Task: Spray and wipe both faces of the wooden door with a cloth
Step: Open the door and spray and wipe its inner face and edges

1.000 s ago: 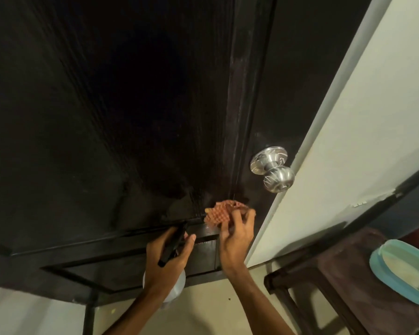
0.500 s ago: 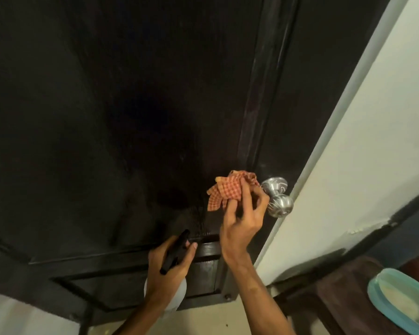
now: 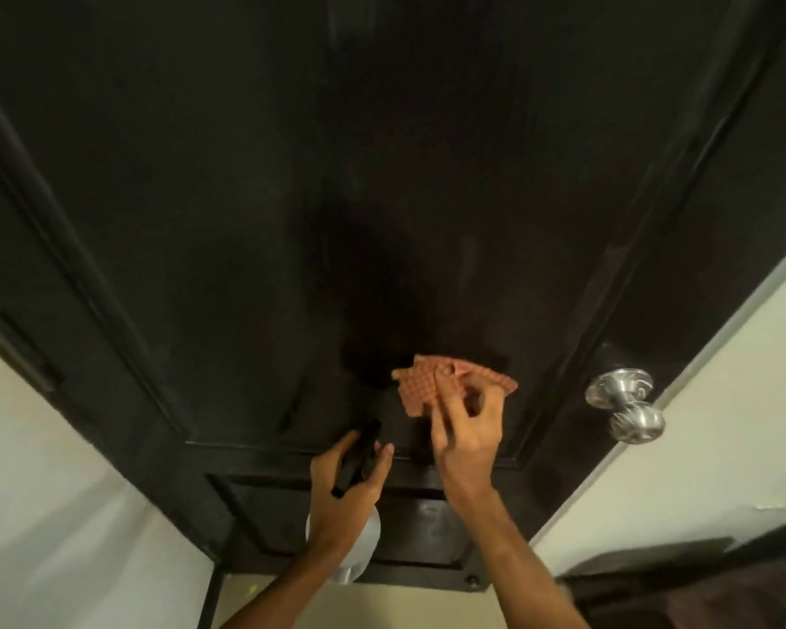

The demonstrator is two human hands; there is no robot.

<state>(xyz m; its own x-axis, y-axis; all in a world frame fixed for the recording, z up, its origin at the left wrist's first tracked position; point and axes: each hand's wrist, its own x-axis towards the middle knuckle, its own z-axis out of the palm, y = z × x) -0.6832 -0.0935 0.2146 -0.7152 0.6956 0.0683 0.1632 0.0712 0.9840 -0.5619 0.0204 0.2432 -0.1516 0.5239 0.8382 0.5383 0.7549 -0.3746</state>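
Looking up along a dark wooden door from close range, the view is mostly filled by its large upper panel. The right hand presses a red-and-orange checked cloth against the lower part of that panel. Its fingers are curled and pinch the crumpled fabric, which fans out to both sides above the fingertips. Just below and to the left, the left hand grips a spray bottle, fingers and thumb wrapped round its neck. The black spray head points up toward the door, close to the moulding that divides the upper panel from a smaller lower one. The bottle's pale, rounded body shows beneath the hand. It is opaque and largely covered, so whether it holds any liquid cannot be told. A shiny round metal door knob sits on the door's right edge, well apart from the cloth. Cream walls flank the door on both sides. At the bottom right corner lies something dark and blurred, possibly furniture.
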